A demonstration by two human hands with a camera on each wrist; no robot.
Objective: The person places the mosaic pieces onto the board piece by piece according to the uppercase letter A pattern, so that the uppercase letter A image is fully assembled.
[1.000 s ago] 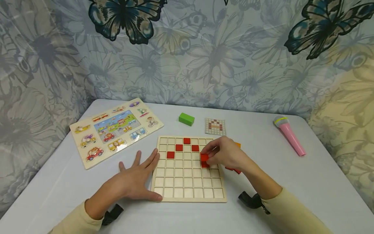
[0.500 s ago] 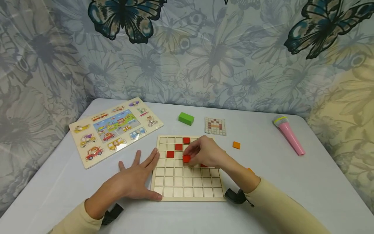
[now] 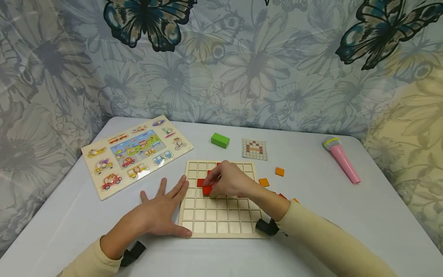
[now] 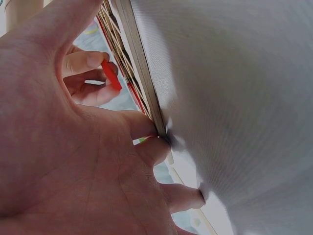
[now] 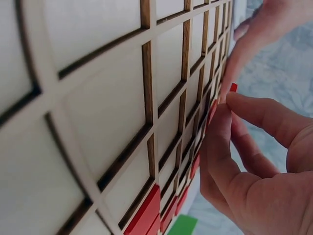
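Note:
My right hand pinches a red square tile between thumb and fingers. The tile is held tilted over the left part of a wooden grid board; in the left wrist view the same tile shows edge-on above the board. Several red tiles sit in the board's cells, partly hidden behind the right hand; the right wrist view shows some seated tiles up close. My left hand lies with fingers spread, its thumb and fingertips touching the board's left edge.
Loose orange tiles and red tiles lie right of the board. Behind it are a green block and a small pattern card. A vehicle picture puzzle lies back left, a pink toy microphone at the right.
The right hand has moved left across the board with the red tile, from the right columns toward the left ones. The left hand has stayed in place.

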